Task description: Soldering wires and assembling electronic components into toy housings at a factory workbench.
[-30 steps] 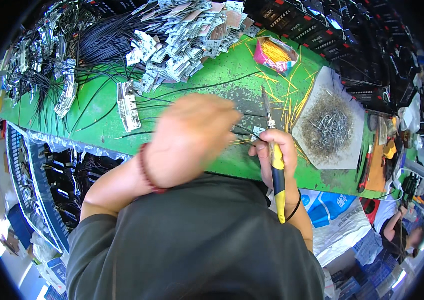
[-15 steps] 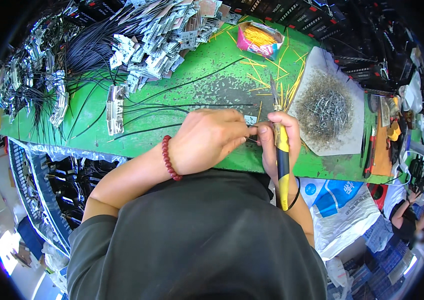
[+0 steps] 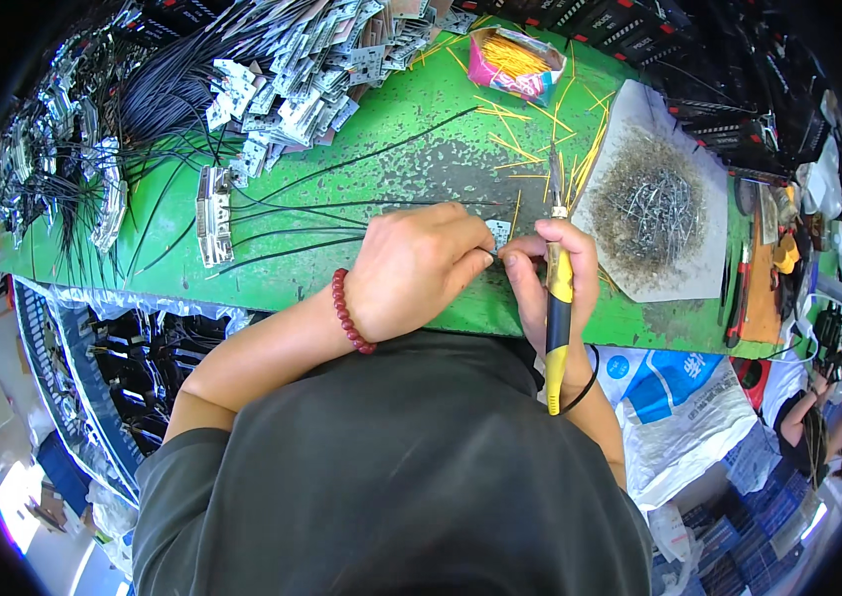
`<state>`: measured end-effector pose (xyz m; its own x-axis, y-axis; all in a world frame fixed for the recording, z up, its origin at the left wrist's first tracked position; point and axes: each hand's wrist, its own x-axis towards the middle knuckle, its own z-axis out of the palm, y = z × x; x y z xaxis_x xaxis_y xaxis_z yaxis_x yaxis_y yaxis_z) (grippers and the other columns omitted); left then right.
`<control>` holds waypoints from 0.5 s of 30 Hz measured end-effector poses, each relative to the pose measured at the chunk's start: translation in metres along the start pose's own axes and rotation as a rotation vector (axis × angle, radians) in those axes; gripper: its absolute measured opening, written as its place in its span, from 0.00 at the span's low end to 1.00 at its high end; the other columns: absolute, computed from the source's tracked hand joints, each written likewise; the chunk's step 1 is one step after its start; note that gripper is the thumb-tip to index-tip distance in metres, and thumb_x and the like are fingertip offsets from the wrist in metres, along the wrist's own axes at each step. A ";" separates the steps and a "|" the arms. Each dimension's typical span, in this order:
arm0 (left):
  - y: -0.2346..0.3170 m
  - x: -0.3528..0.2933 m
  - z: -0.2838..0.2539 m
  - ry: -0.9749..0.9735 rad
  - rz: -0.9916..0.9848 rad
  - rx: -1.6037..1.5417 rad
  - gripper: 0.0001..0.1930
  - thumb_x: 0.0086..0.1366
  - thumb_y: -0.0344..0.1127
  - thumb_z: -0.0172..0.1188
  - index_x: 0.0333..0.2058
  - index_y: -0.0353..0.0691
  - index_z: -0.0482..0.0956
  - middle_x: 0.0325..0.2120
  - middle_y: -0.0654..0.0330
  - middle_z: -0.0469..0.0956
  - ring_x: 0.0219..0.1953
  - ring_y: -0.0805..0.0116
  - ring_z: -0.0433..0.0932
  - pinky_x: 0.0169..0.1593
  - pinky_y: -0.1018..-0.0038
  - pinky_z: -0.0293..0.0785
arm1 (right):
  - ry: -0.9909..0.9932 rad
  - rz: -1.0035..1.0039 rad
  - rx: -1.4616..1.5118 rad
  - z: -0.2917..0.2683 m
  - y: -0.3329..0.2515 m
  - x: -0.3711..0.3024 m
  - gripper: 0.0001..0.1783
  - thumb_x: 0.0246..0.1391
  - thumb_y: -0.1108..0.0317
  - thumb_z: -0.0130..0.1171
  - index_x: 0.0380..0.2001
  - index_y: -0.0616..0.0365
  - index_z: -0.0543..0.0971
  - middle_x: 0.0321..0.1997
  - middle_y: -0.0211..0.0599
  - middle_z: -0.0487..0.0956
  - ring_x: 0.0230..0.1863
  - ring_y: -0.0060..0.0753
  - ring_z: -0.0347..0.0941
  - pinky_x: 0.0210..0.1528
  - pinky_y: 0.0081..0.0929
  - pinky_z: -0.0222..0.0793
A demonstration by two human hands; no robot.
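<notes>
My right hand (image 3: 558,283) grips a yellow-and-black soldering iron (image 3: 559,318), its metal tip pointing away from me. The right thumb and fingertip are close to my left hand (image 3: 416,260). The left fingers are pinched together; what they hold is hidden. Just beyond those fingertips a small pale circuit board (image 3: 500,229) shows. Black wires (image 3: 292,233) run from a silvery-white strip-shaped part (image 3: 213,216) toward the left hand, and some pass out of sight behind it.
A heap of circuit boards (image 3: 316,74) with black wires fills the far left. A cut-open box (image 3: 517,68) holds yellow sticks, others lying loose nearby. Wire clippings (image 3: 659,214) cover a grey sheet at right, beside red-handled pliers (image 3: 739,298). Another person (image 3: 806,432) is at far right.
My fingertips, close together before, have drawn slightly apart, and more of the small circuit board shows. The soldering iron stays in my right hand. The whole view has shifted slightly.
</notes>
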<state>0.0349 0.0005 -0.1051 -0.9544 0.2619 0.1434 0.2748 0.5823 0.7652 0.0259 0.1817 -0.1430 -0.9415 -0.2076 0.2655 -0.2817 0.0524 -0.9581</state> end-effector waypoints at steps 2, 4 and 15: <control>-0.001 0.000 0.002 0.027 -0.033 -0.051 0.04 0.54 0.27 0.63 0.29 0.37 0.78 0.25 0.55 0.77 0.28 0.55 0.77 0.30 0.67 0.73 | 0.011 0.009 0.044 0.001 0.000 -0.002 0.23 0.48 0.82 0.61 0.48 0.59 0.69 0.29 0.36 0.79 0.29 0.18 0.75 0.29 0.14 0.69; -0.001 0.000 0.002 0.019 -0.047 -0.058 0.04 0.54 0.27 0.63 0.29 0.37 0.78 0.25 0.55 0.76 0.27 0.55 0.77 0.30 0.67 0.73 | 0.024 0.018 0.086 0.002 0.000 -0.003 0.23 0.48 0.82 0.62 0.48 0.59 0.68 0.29 0.36 0.79 0.29 0.18 0.75 0.30 0.14 0.69; -0.004 -0.002 0.005 0.051 0.001 -0.076 0.05 0.52 0.26 0.64 0.30 0.37 0.79 0.25 0.56 0.76 0.27 0.57 0.77 0.30 0.67 0.73 | -0.040 0.066 0.037 0.002 -0.003 -0.003 0.23 0.49 0.82 0.61 0.48 0.58 0.68 0.29 0.33 0.78 0.29 0.17 0.72 0.30 0.15 0.68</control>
<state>0.0364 0.0015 -0.1117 -0.9594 0.2217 0.1742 0.2676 0.5218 0.8100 0.0296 0.1803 -0.1411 -0.9494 -0.2439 0.1978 -0.2116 0.0314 -0.9769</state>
